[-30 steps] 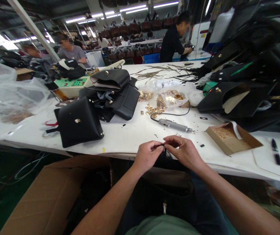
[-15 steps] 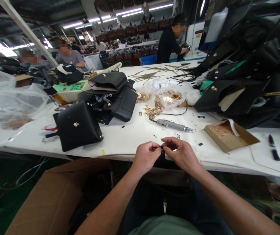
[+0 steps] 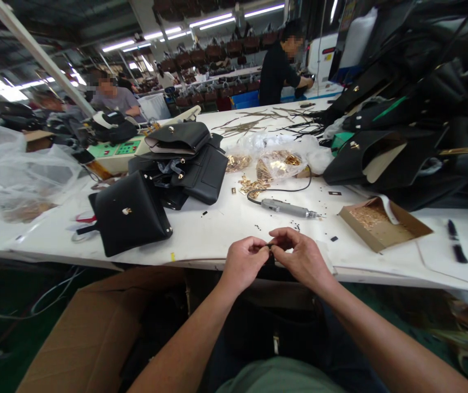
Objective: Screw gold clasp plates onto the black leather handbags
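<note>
At the front edge of the white table, my left hand (image 3: 243, 264) and my right hand (image 3: 301, 258) meet fingertip to fingertip. Both are closed in a pinch on a small dark piece (image 3: 270, 248), mostly covered by the fingers; its exact kind cannot be made out. Just beyond the hands lies a grey electric screwdriver (image 3: 288, 208) with its black cord, its tip pointing right. Tiny black bits (image 3: 295, 226) are scattered between it and my hands. Flat gold metal fittings (image 3: 252, 185) form a loose pile behind the screwdriver.
Black handbags (image 3: 130, 214) are stacked on the left, and more black bags (image 3: 385, 158) are heaped on the right. Plastic bags of gold fittings (image 3: 281, 164) sit farther back. A shallow cardboard box (image 3: 367, 234) holds small bits. Co-workers (image 3: 279, 71) are across the table.
The view has shifted very slightly. Both hands keep their pinch on the small dark piece in nearly the same place, with only slight finger movement.
</note>
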A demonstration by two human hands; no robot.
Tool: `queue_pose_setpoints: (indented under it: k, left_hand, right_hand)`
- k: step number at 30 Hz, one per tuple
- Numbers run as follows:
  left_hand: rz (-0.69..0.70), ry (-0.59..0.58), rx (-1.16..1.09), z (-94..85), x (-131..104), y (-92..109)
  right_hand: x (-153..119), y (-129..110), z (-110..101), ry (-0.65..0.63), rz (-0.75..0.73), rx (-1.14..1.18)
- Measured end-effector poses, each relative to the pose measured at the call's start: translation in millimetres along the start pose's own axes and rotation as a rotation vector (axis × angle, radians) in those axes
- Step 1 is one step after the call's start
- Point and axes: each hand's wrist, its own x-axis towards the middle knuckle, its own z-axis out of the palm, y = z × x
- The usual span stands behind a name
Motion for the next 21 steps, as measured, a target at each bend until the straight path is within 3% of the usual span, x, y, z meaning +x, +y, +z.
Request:
queue_pose_setpoints:
  k: [14, 18, 21]
  left_hand:
    - [0.017, 0.009, 0.007, 1.8, -2.1, -0.5]
    - [0.035, 0.051, 0.029, 4.0, -2.2, 1.2]
    - [0.017, 0.019, 0.012, 3.0, -3.1, 1.8]
  right_hand:
    - [-0.7, 1.0, 0.8, 0.003, -0.002, -0.010]
    - [0.7, 3.0, -1.9, -0.048, 0.010, 0.013]
    - [2.6, 7.0, -2.6, -0.069, 0.036, 0.073]
